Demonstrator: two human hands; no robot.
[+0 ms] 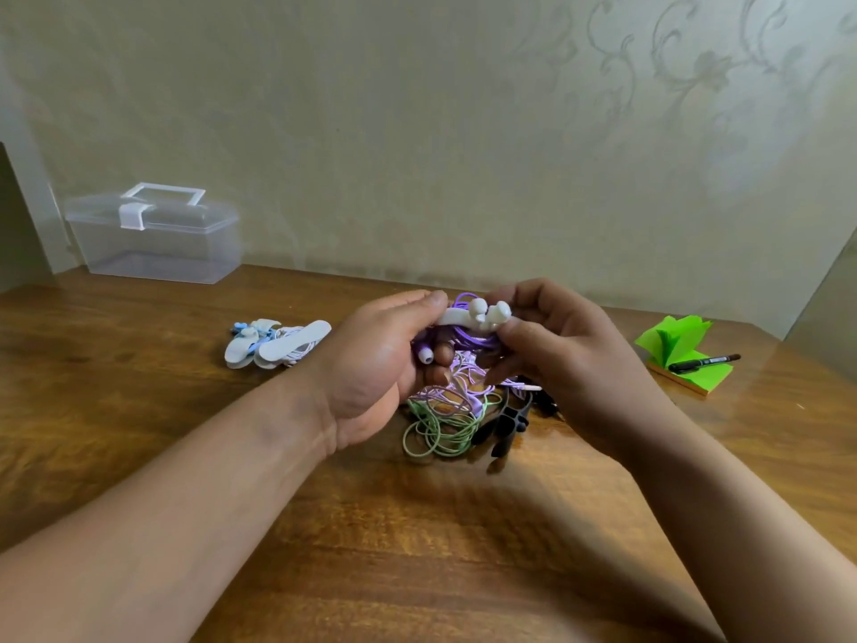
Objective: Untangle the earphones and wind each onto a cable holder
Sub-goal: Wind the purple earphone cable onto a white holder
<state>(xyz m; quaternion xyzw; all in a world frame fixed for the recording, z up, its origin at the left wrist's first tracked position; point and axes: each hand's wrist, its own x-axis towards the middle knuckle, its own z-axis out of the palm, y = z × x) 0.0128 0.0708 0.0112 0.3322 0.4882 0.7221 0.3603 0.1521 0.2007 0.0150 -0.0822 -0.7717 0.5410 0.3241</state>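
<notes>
Purple cable (pixel 473 340) should run taut each turn: left hand (pixel 371 364) grips one end of the white holder (pixel 452 316), right hand (pixel 552 345) pinches the other

Plastic box (pixel 157 239), green notepad (pixel 681 350), marker (pixel 704 362)
</notes>
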